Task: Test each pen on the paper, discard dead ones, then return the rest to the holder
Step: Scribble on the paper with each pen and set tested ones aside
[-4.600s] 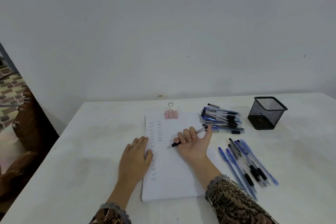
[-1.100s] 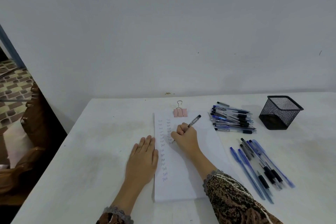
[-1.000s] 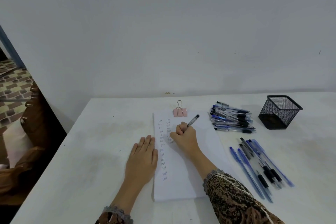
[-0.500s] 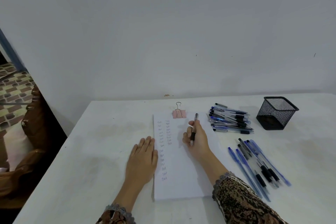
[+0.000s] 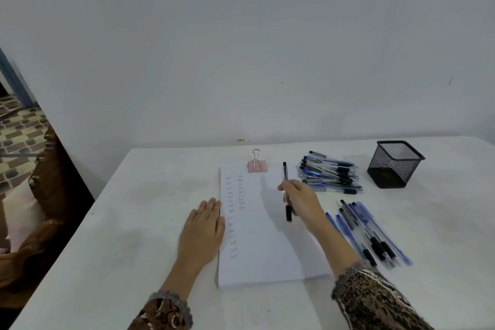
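right fingers [image 5: 288, 186] pinch a black-grip pen [image 5: 285, 182], tip down just above the paper [image 5: 267, 254]; the right hand [image 5: 304, 202] hovers over the paper's right half. left fingers [image 5: 211, 207] lie straight and together, the left hand [image 5: 202, 233] flat at the paper's left edge

likely risk: the pen lands in the wrong group right of the paper, mixing tested with untested

counted: one held pen, one mesh holder [image 5: 395, 165], one binder clip [image 5: 257, 166], one pen pile [image 5: 330, 175], one pen row [image 5: 371, 233]; loose pens overlap too much to count

A: Back wall?
B: Plain off-white wall [image 5: 241, 48], a few dark specks, soft even light.
A: Left side?
B: Blue frame edge [image 5: 12, 72], patterned tiled floor [image 5: 20, 126] beyond. Brown carved seat [image 5: 51, 190], pale cushion [image 5: 22, 217]. White counter [image 5: 120, 236] meets the wall, faintly smudged.
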`<state>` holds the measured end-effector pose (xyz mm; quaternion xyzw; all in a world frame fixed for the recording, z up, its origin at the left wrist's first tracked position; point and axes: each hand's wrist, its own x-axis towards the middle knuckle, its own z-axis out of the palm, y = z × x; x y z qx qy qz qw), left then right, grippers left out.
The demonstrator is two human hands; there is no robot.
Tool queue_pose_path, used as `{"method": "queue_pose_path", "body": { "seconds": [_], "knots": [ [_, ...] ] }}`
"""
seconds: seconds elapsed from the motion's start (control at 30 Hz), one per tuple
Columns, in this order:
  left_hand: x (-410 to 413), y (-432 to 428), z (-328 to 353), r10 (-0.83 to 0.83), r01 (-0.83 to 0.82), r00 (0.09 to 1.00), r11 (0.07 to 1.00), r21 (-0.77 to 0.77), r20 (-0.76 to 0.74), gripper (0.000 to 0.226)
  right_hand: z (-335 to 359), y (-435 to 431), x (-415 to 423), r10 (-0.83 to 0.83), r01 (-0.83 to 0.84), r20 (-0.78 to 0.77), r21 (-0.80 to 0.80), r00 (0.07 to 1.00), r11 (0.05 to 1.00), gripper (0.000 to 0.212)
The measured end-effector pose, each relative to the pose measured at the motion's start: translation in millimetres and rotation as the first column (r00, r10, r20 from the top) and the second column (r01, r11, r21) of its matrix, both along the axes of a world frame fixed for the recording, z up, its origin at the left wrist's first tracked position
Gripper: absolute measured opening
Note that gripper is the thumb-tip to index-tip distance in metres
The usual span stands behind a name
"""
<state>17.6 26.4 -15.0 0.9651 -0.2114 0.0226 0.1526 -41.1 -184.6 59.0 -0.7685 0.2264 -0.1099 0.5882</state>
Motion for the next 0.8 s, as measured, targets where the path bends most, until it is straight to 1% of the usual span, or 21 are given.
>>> {"method": "queue_pose_path", "body": {
  "seconds": [0.03, 0.1, 0.2, 0.27, 0.3, 0.37, 0.43, 0.47, 0.53, 0.63, 0.67, 0.7, 0.73, 0.8],
  "knots": [
    [0, 0, 0, -0.002, 0.002, 1.0, 1.0, 0.01, 0.007, 0.097, 7, -9, -6, -0.004, 0.002, -0.017, -0.125, 1.0, 0.992, 0.02],
    [0, 0, -1, -0.003, 0.003, 1.0, 1.0, 0.019, 0.014, 0.097, 15, -33, -17, -0.046, 0.027, -0.05, -0.331, 0.998, 0.943, 0.019],
    [-1, 0, -1, -0.01, 0.01, 1.0, 1.0, 0.029, 0.011, 0.093, 21, -72, -31, -0.168, 0.046, -0.178, -0.542, 0.97, 0.839, 0.018],
    [0, -1, -1, -0.014, 0.013, 1.0, 0.999, 0.044, 0.016, 0.079, 18, -99, -39, -0.241, -0.015, -0.315, -0.634, 0.918, 0.773, 0.012],
    [0, -1, -1, -0.013, 0.012, 1.0, 0.999, 0.047, 0.016, 0.075, 15, -111, -43, -0.267, -0.061, -0.38, -0.665, 0.885, 0.744, 0.01],
    [-1, -1, -1, -0.006, 0.005, 1.0, 0.999, 0.04, 0.012, 0.071, 7, -127, -50, -0.291, -0.17, -0.495, -0.693, 0.819, 0.701, 0.013],
    [0, -1, -1, -0.001, 0.0, 1.0, 0.999, 0.049, 0.011, 0.065, -1, -136, -56, -0.281, -0.254, -0.561, -0.692, 0.779, 0.676, 0.019],
    [0, -1, -2, 0.001, -0.002, 1.0, 0.999, 0.053, 0.013, 0.06, -3, -137, -59, -0.268, -0.278, -0.572, -0.69, 0.775, 0.668, 0.02],
    [1, -1, -3, 0.005, -0.005, 1.0, 0.998, 0.055, 0.01, 0.055, -4, -135, -62, -0.258, -0.291, -0.555, -0.711, 0.79, 0.64, 0.02],
    [1, 0, -3, 0.009, -0.01, 1.0, 0.998, 0.061, 0.012, 0.055, -3, -138, -58, -0.284, -0.252, -0.508, -0.747, 0.813, 0.616, 0.032],
    [1, 0, -3, 0.013, -0.013, 1.0, 0.998, 0.063, 0.01, 0.058, -1, -140, -53, -0.285, -0.227, -0.483, -0.753, 0.828, 0.617, 0.032],
    [1, -1, -3, 0.015, -0.015, 1.0, 0.998, 0.063, 0.01, 0.063, 3, -140, -46, -0.271, -0.223, -0.461, -0.764, 0.845, 0.605, 0.026],
    [1, -1, -3, 0.014, -0.015, 1.0, 0.998, 0.06, 0.008, 0.068, 7, -139, -37, -0.241, -0.238, -0.445, -0.777, 0.863, 0.583, 0.021],
    [0, -1, -3, 0.017, -0.017, 1.0, 0.999, 0.044, 0.007, 0.075, 15, -131, -18, -0.124, -0.321, -0.446, -0.784, 0.886, 0.532, 0.028]
  ]
}}
